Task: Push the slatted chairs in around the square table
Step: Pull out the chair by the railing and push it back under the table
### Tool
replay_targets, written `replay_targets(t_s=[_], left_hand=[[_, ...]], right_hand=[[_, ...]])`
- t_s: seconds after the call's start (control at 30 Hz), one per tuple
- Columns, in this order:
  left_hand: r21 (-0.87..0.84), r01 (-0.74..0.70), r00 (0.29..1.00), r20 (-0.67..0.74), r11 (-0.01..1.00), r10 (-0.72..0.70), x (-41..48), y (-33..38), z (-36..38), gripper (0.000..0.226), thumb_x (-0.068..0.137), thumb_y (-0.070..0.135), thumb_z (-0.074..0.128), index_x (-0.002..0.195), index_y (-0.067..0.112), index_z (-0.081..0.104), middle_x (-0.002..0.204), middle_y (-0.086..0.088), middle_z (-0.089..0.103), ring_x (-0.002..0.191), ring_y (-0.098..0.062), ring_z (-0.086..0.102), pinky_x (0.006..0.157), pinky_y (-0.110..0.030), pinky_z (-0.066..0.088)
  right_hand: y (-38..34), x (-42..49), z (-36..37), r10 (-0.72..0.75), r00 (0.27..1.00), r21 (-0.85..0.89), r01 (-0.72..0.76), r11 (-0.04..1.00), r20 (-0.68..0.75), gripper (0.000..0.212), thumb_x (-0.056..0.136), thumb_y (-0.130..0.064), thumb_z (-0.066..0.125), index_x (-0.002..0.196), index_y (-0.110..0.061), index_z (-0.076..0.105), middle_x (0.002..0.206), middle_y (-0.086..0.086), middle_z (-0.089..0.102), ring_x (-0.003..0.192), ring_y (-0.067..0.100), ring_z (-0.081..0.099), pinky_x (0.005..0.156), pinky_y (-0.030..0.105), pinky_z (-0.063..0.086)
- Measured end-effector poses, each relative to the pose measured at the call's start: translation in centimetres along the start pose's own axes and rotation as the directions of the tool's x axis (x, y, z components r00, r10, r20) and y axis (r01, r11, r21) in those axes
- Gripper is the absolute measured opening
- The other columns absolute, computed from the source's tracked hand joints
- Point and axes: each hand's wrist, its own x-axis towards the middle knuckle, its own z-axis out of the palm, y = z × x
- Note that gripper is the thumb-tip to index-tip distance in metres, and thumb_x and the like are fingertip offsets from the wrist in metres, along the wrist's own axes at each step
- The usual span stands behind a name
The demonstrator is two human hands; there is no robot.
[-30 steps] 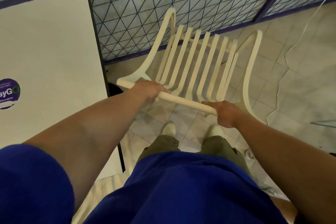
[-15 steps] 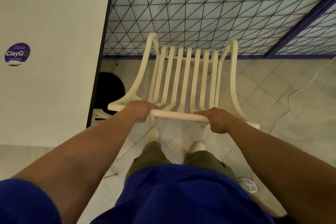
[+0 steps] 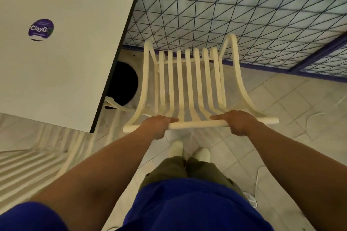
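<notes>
A cream slatted chair (image 3: 189, 84) stands in front of me, its seat pointing away toward a wire fence. My left hand (image 3: 159, 124) and my right hand (image 3: 237, 122) both grip the chair's top back rail (image 3: 197, 124), one near each end. The square white table (image 3: 62, 48) with a round purple sticker (image 3: 41, 29) lies to the left of the chair, its dark right edge beside the chair's left side. A second slatted chair (image 3: 28, 170) shows at the lower left, partly under the table's near edge.
A black mesh fence with a purple frame (image 3: 234, 22) runs just beyond the chair's front. The table's round black base (image 3: 123, 83) sits on the tiled floor between table and chair. A thin white cable (image 3: 311, 116) trails across the tiles at the right.
The chair has turned in my hands so that it now faces the fence squarely. The table has shifted left and up in view, and the second chair has come into view at the lower left.
</notes>
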Motion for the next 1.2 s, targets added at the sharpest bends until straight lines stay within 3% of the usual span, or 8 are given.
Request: replay_targets(t_s=[0.17, 0.33, 0.5, 0.67, 0.83, 0.97, 1.2], left_hand=[[-0.05, -0.054, 0.997, 0.059, 0.997, 0.057, 0.4, -0.5, 0.0, 0.085, 0.088, 0.003, 0.062, 0.148, 0.05, 0.026, 0.123, -0.003, 0.058, 0.094, -0.022, 0.06, 0.084, -0.036, 0.052], [-0.128, -0.121, 0.971, 0.189, 0.984, 0.144, 1.0, -0.6, -1.1, 0.082, 0.086, 0.017, 0.068, 0.152, 0.041, 0.024, 0.13, -0.005, 0.054, 0.103, -0.022, 0.055, 0.086, -0.033, 0.044], [-0.099, -0.136, 0.967, 0.205, 0.986, 0.154, 1.0, -0.2, -1.4, 0.087, 0.085, 0.02, 0.069, 0.153, 0.041, 0.019, 0.133, -0.006, 0.052, 0.108, -0.025, 0.055, 0.093, -0.038, 0.047], [-0.074, -0.019, 0.978, 0.207, 0.997, 0.034, 0.9, 0.7, -0.9, 0.094, 0.085, 0.003, 0.063, 0.152, 0.049, 0.016, 0.135, -0.006, 0.05, 0.106, -0.025, 0.056, 0.086, -0.035, 0.049], [-0.061, 0.069, 0.983, 0.175, 0.996, -0.057, 0.6, 1.4, -0.4, 0.097, 0.085, 0.001, 0.067, 0.149, 0.054, 0.017, 0.133, -0.005, 0.051, 0.101, -0.023, 0.057, 0.089, -0.038, 0.052], [-0.087, 0.112, 0.986, 0.13, 0.99, -0.1, 0.3, 1.8, 0.0, 0.094, 0.086, 0.002, 0.068, 0.147, 0.055, 0.022, 0.133, -0.003, 0.052, 0.099, -0.02, 0.056, 0.09, -0.035, 0.049], [-0.178, 0.162, 0.981, 0.134, 0.971, -0.139, -0.2, 5.0, 1.1, 0.091, 0.087, 0.001, 0.065, 0.148, 0.054, 0.022, 0.132, -0.003, 0.053, 0.109, -0.023, 0.057, 0.095, -0.039, 0.049]], right_hand=[[-0.1, 0.0, 0.5, 0.049, 0.998, -0.001, -0.049, 0.999, -0.037, 0.08, 0.087, -0.005, 0.064, 0.141, -0.055, 0.033, 0.126, 0.001, 0.057, 0.101, 0.021, 0.059, 0.089, 0.034, 0.05], [-0.3, 0.7, 0.3, 0.083, 0.996, 0.04, -0.084, 0.996, 0.026, 0.07, 0.082, -0.027, 0.068, 0.142, -0.047, 0.039, 0.137, 0.0, 0.051, 0.112, 0.022, 0.056, 0.096, 0.035, 0.045], [-0.4, 1.1, 0.2, 0.071, 0.995, 0.028, -0.073, 0.997, 0.076, 0.075, 0.077, -0.023, 0.067, 0.142, -0.047, 0.037, 0.134, -0.001, 0.053, 0.107, 0.02, 0.057, 0.089, 0.033, 0.047], [1.3, 1.1, 0.0, 0.036, 0.993, 0.014, -0.038, 0.999, 0.112, 0.079, 0.078, -0.016, 0.064, 0.144, -0.048, 0.034, 0.135, 0.001, 0.053, 0.108, 0.02, 0.056, 0.09, 0.033, 0.046], [1.8, 1.4, -0.1, -0.023, 0.987, 0.017, 0.021, 1.0, 0.16, 0.082, 0.083, -0.01, 0.063, 0.147, -0.047, 0.028, 0.129, 0.003, 0.051, 0.09, 0.014, 0.05, 0.08, 0.028, 0.043], [1.9, 1.3, -0.2, -0.071, 0.983, -0.032, 0.077, 0.997, 0.17, 0.081, 0.085, -0.01, 0.063, 0.15, -0.042, 0.025, 0.132, 0.005, 0.05, 0.105, 0.022, 0.055, 0.087, 0.031, 0.046], [4.2, 1.2, -1.9, -0.128, 0.978, -0.113, 0.148, 0.983, 0.166, 0.08, 0.084, -0.006, 0.062, 0.149, -0.039, 0.029, 0.128, 0.004, 0.051, 0.106, 0.022, 0.055, 0.088, 0.032, 0.044]])
